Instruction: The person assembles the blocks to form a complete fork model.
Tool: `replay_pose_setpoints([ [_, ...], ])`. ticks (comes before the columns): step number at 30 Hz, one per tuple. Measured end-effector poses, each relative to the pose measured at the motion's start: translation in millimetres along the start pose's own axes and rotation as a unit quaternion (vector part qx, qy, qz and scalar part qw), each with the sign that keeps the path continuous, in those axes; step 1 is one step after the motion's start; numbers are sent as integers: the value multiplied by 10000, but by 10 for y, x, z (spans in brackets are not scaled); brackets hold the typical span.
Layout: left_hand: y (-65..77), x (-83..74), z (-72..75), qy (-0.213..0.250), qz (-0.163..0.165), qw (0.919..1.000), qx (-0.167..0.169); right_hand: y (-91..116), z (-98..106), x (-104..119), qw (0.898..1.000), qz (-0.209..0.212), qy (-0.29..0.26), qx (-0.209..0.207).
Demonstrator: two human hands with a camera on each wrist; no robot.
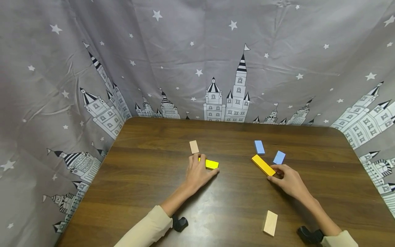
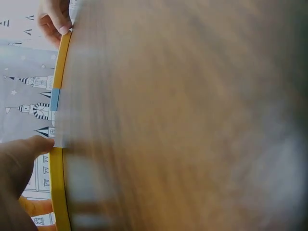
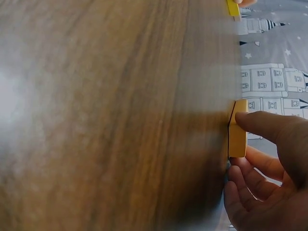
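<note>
A bright yellow wooden block (image 1: 212,164) lies on the table left of centre, and my left hand (image 1: 197,175) holds it with the thumb near its right end and the fingers over its left part. In the left wrist view, the thumb meets one end of the yellow block (image 2: 57,187). On the right, my right hand (image 1: 290,180) pinches the near end of a long orange block (image 1: 262,164) between thumb and fingers. That block lies slantwise. The right wrist view shows the thumb on the orange block's (image 3: 239,137) side, other fingers curled below.
Two blue blocks (image 1: 259,146) lie just beyond the orange one. A pale wooden block (image 1: 194,146) sits beyond the left hand; another pale block (image 1: 270,223) lies near the front. Behind the brown table (image 1: 148,144) hangs a grey castle-print curtain (image 1: 185,61).
</note>
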State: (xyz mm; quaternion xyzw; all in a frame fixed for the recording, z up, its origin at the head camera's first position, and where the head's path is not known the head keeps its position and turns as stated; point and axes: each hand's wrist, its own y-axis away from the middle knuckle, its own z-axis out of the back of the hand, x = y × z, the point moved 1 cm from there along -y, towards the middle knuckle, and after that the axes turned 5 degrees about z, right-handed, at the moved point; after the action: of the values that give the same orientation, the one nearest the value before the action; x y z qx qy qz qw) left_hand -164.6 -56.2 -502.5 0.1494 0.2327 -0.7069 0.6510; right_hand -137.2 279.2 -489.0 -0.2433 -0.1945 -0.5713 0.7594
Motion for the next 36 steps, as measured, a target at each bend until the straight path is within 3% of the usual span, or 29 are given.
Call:
replay_pose_setpoints([
  [5,5,-2,-5,-27,30,10000,-42,-12,1,-4,10000,-47,-10,45],
  [11,14,7,21,-449,63,9983,-358,-8,2,-2,10000,-63,-10,69],
  [15,18,23,36,-420,125,9979,-474,-6,12,1,9999,-101,-7,98],
  [23,4,67,81,-487,204,9976,-439,-16,25,-14,9999,-105,-4,124],
  [28,-25,60,114,-163,124,9997,-145,-20,36,-17,9999,-85,1,103],
  [36,-69,62,146,570,-291,9952,746,-11,11,-19,10000,-32,-54,71],
])
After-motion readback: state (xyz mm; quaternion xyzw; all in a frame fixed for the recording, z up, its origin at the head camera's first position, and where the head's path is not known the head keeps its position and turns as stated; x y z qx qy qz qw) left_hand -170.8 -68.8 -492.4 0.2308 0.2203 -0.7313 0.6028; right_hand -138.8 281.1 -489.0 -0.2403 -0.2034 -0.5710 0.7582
